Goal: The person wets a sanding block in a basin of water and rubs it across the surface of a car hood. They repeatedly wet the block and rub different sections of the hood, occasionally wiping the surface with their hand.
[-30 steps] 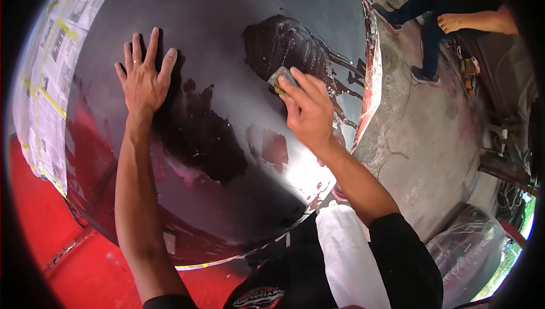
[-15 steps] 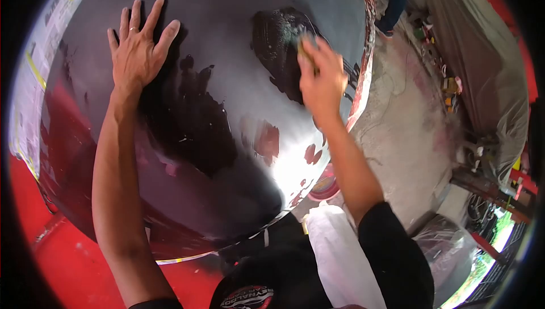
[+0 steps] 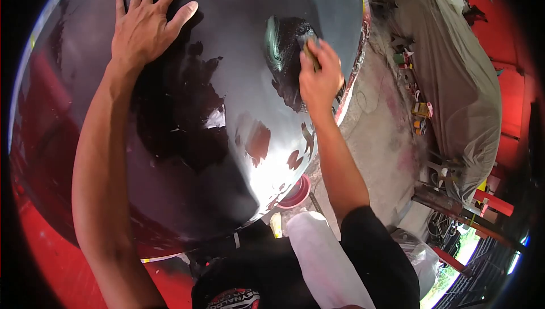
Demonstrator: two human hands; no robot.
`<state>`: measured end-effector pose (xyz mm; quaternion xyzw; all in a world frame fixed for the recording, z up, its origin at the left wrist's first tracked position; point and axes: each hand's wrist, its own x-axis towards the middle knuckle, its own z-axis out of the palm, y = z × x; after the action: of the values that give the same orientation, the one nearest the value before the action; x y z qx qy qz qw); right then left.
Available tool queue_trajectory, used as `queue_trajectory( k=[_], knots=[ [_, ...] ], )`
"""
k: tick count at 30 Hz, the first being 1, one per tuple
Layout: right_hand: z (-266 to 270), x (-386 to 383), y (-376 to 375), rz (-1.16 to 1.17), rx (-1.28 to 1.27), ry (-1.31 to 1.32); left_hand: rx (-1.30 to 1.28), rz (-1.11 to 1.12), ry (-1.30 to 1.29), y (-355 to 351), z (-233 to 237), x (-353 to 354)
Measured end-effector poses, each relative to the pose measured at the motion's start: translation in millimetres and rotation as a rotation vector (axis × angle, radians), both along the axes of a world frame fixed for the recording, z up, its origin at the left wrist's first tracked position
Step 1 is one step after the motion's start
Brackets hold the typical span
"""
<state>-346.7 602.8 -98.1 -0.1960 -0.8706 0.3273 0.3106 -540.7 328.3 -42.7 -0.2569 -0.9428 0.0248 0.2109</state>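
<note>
My left hand point(image 3: 145, 28) lies flat with spread fingers on a dark, curved, glossy panel point(image 3: 238, 2). A ring shows on one of its fingers. Over the panel's right part, my right hand point(image 3: 322, 79) pinches a small sanding pad point(image 3: 312, 53), thin and yellowish brown, against the surface. Beside the pad is a dark wet patch point(image 3: 286, 76) with whitish streaks and droplets. Another wet, dark area point(image 3: 181, 121) spreads below my left hand, and reddish spots point(image 3: 259, 142) show nearer the lower edge.
A pink bucket point(image 3: 295, 191) stands on the floor under the panel's edge. To the right, a grey-brown cover point(image 3: 454, 76) drapes over something large, with small items along its foot. A white cloth point(image 3: 326, 258) hangs over my black shirt.
The view has shifted, so the floor and cover appear further left. My right hand has moved slightly on the wet patch, where a pale streak now shows. My left hand stays spread on the panel.
</note>
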Motion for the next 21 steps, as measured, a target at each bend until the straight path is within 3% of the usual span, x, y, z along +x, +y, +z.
queue_trajectory(
  k=[4, 6, 11, 15, 19, 21],
  knots=[
    [-11.7, 19.3, -4.8, 0.028, 0.107, 0.011, -0.012, -0.001, 0.004, -0.6, 1.8, -0.5],
    [-12.4, 45.4, -23.5, 0.105, 0.002, 0.033, 0.017, 0.004, -0.007, -0.3, -3.1, 0.5],
    [8.8, -24.7, 7.9, 0.074, 0.014, 0.039, 0.013, 0.017, -0.011, 1.2, -4.1, 1.6],
    [-14.4, 39.6, -30.8, 0.218, 0.142, 0.121, 0.002, 0.005, 0.002, 0.1, -4.2, -0.8],
    [12.6, -40.6, 7.2, 0.115, 0.061, 0.027, 0.005, 0.006, 0.007, 1.9, -0.3, -1.0],
    [5.9, -22.6, 0.7, 0.148, 0.092, 0.015, 0.015, -0.020, 0.018, 0.8, -0.7, 0.6]
  ],
)
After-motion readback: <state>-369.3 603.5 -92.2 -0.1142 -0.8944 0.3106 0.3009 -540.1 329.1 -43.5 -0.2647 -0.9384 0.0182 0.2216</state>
